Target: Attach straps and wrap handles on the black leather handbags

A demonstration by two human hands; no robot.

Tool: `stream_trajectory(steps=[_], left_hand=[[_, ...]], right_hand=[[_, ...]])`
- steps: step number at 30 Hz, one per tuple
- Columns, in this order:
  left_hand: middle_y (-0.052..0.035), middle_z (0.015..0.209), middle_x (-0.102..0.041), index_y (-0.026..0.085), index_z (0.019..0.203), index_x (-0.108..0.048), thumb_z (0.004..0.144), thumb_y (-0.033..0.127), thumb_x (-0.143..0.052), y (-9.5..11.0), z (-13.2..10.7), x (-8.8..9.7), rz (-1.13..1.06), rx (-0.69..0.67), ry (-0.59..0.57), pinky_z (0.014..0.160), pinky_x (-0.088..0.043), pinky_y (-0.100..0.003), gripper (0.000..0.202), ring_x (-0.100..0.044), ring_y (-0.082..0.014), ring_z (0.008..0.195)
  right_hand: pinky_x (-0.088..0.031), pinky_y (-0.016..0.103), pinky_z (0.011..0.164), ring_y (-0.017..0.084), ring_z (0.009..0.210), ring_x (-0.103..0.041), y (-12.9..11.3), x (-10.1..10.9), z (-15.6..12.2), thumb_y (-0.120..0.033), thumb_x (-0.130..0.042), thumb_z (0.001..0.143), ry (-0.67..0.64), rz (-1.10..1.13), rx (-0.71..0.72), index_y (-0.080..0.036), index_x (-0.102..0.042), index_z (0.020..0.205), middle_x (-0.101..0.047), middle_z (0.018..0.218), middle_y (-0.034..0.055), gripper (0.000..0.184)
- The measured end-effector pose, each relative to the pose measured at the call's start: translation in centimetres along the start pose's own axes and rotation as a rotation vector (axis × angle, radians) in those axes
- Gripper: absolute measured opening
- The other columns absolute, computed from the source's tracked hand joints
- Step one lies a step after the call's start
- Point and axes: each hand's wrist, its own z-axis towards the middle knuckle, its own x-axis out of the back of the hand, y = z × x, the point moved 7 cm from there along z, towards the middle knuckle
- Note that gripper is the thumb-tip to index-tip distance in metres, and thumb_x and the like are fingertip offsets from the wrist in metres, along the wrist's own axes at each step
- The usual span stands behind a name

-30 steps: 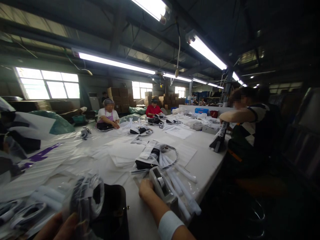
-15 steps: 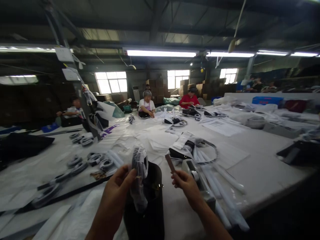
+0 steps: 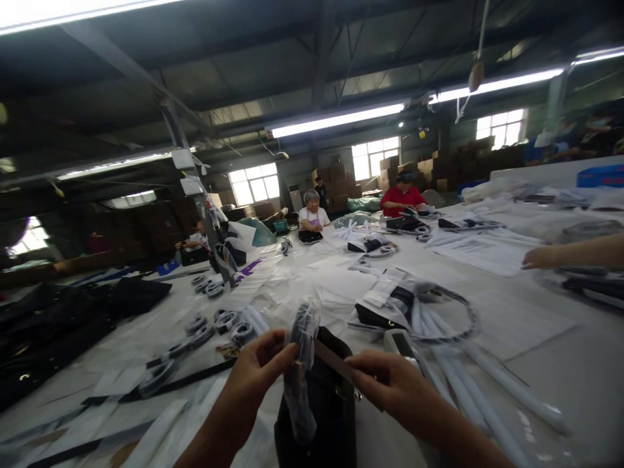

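Observation:
My left hand is closed on a coiled strap wrapped in clear plastic, held upright above the table. In my right hand is a short brownish strip of tape, pinched near one end. Its far end meets the right side of the wrapped strap; whether it sticks there I cannot tell. Beneath both hands a black bag stands on the table, partly hidden behind the strap. A grey tape dispenser sits just beyond my right hand, which partly covers it.
Several wrapped strap coils lie to the left. Ahead is a partly wrapped black bag, with long white tubes to its right. Another person's hand reaches in from the right. Two people sit working across the table.
My right hand has brought the tape strip left, up to the wrapped strap, from a spot apart from it. Another person's arm has come in at the right. The view has shifted and tilted.

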Motion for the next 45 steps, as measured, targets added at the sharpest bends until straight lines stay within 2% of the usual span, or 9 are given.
stream_trajectory(steps=[7,12,17,23,27,31,38,41,45], left_hand=[[-0.0067,0.093,-0.076,0.016,0.102,-0.073,0.075,0.043,-0.076,0.7,-1.0,-0.6,0.047,0.023,0.002,0.08,-0.05,-0.027,0.039,-0.069,-0.0226,0.087],[-0.0076,0.099,-0.076,0.017,0.104,-0.073,0.076,0.045,-0.075,0.8,-1.5,0.5,0.115,-0.007,0.065,0.081,-0.049,-0.029,0.039,-0.068,-0.0251,0.092],[-0.0082,0.1,-0.076,0.017,0.105,-0.073,0.077,0.046,-0.073,0.5,-1.6,1.0,0.136,-0.039,0.074,0.086,-0.048,-0.032,0.04,-0.067,-0.0289,0.103],[-0.0099,0.104,-0.075,0.017,0.108,-0.073,0.079,0.047,-0.07,0.5,-1.5,0.2,0.161,-0.055,0.032,0.085,-0.051,-0.033,0.042,-0.067,-0.0299,0.102],[-0.0095,0.104,-0.075,0.017,0.109,-0.073,0.081,0.044,-0.069,1.0,-1.6,0.0,0.181,-0.064,0.008,0.087,-0.051,-0.034,0.039,-0.067,-0.0291,0.1],[-0.0081,0.104,-0.075,0.019,0.108,-0.075,0.083,0.039,-0.067,1.8,-1.9,0.1,0.241,-0.112,-0.017,0.091,-0.049,-0.033,0.033,-0.066,-0.0277,0.101],[-0.0061,0.102,-0.075,0.023,0.109,-0.075,0.085,0.034,-0.065,2.6,-2.2,0.1,0.35,-0.205,-0.015,0.088,-0.05,-0.032,0.028,-0.067,-0.0264,0.095],[-0.0051,0.103,-0.076,0.024,0.109,-0.075,0.085,0.032,-0.065,2.7,-2.5,0.1,0.364,-0.227,0.007,0.085,-0.051,-0.03,0.027,-0.067,-0.0257,0.094],[-0.0059,0.109,-0.075,0.024,0.11,-0.075,0.085,0.033,-0.066,1.7,-3.1,-0.1,0.285,-0.211,0.038,0.09,-0.051,-0.032,0.028,-0.067,-0.0276,0.102]], right_hand=[[-0.038,0.025,0.06,0.015,0.07,-0.055,-2.1,-0.2,2.4,-0.043,-0.057,0.091,0.04,-0.017,0.132,-0.018,-0.078,0.085,-0.064,0.075,0.0016,0.033],[-0.038,0.024,0.06,0.016,0.07,-0.058,-2.7,-0.3,3.4,-0.034,-0.056,0.09,0.016,-0.099,0.144,-0.018,-0.077,0.085,-0.069,0.073,0.0006,0.027],[-0.039,0.026,0.062,0.017,0.07,-0.06,-2.5,0.2,3.6,-0.029,-0.06,0.086,0.108,-0.179,0.106,-0.018,-0.078,0.083,-0.071,0.073,0.0016,0.021],[-0.039,0.024,0.064,0.015,0.071,-0.056,-3.1,-2.2,4.2,-0.04,-0.065,0.086,-0.045,0.221,0.101,-0.02,-0.078,0.098,-0.069,0.076,-0.0001,0.027],[-0.035,0.024,0.059,0.012,0.064,-0.049,-3.1,-3.2,4.1,-0.049,-0.064,0.086,-0.144,0.402,0.025,-0.016,-0.078,0.096,-0.064,0.07,-0.0002,0.037],[-0.042,0.028,0.071,0.018,0.077,-0.058,-3.7,-3.2,3.3,-0.049,-0.064,0.086,-0.18,0.473,-0.002,-0.015,-0.077,0.101,-0.069,0.079,0.0036,0.039],[-0.048,0.033,0.079,0.026,0.089,-0.065,-4.7,-3.3,2.7,-0.061,-0.069,0.076,-0.034,0.372,-0.068,-0.015,-0.076,0.098,-0.073,0.088,0.0068,0.051],[-0.048,0.038,0.089,0.03,0.096,-0.066,-4.5,-3.4,2.6,-0.059,-0.071,0.075,0.078,0.315,-0.082,-0.016,-0.076,0.099,-0.075,0.092,0.0084,0.05],[-0.05,0.038,0.087,0.03,0.094,-0.067,-3.8,-3.6,2.4,-0.054,-0.07,0.077,0.114,0.29,-0.097,-0.018,-0.075,0.105,-0.075,0.096,0.008,0.045]])
